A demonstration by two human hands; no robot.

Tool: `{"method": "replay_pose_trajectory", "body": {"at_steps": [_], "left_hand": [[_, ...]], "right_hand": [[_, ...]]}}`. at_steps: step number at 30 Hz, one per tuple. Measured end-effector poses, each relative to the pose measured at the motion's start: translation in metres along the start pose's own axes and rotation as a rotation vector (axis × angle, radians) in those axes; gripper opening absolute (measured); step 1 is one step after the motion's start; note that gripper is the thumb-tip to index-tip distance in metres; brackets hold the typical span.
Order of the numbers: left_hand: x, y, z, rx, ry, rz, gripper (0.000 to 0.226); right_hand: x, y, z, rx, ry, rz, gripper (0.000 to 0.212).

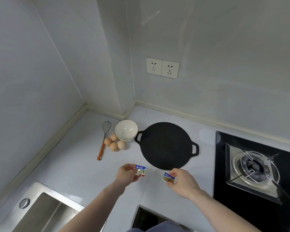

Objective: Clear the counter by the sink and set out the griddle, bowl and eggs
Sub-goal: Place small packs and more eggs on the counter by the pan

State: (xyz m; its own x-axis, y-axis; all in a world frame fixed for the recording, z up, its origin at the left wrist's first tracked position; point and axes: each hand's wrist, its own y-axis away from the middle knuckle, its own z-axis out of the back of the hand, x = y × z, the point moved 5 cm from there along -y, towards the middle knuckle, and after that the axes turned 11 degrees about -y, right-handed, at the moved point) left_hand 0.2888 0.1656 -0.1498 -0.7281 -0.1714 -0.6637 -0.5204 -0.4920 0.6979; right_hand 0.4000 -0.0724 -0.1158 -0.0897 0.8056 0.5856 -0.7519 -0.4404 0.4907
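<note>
Each of the hands pinches a small foil packet — left hand (126, 174), right hand (182, 182). On the counter (77, 164) lie the griddle (166, 146) — likely heavy, best lifted by its loop handles — the bowl (126, 130), and four fragile eggs (115, 142).

Soft even daylight, faint shadows, wide-angle bending at edges
</note>
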Motion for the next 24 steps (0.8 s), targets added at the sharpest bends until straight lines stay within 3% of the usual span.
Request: {"method": "replay_pose_trajectory", "body": {"at_steps": [9,14,20,24], "left_hand": [[0.017,-0.04,0.017,-0.03,-0.092,0.079,0.008],[0.028,-0.042,0.01,-0.058,-0.226,-0.002,0.017],[0.029,-0.028,0.019,-0.088,-0.628,-0.187,0.041],[0.011,0.003,0.016,-0.053,-0.671,-0.305,0.033]], "right_hand": [[0.045,-0.046,-0.047,0.063,0.163,-0.006,0.029],[0.049,-0.049,-0.066,0.043,0.244,0.003,0.027],[0.042,-0.046,-0.072,0.037,0.172,-0.021,0.036],[0.036,-0.026,-0.054,-0.001,0.068,0.0,0.046]]}}
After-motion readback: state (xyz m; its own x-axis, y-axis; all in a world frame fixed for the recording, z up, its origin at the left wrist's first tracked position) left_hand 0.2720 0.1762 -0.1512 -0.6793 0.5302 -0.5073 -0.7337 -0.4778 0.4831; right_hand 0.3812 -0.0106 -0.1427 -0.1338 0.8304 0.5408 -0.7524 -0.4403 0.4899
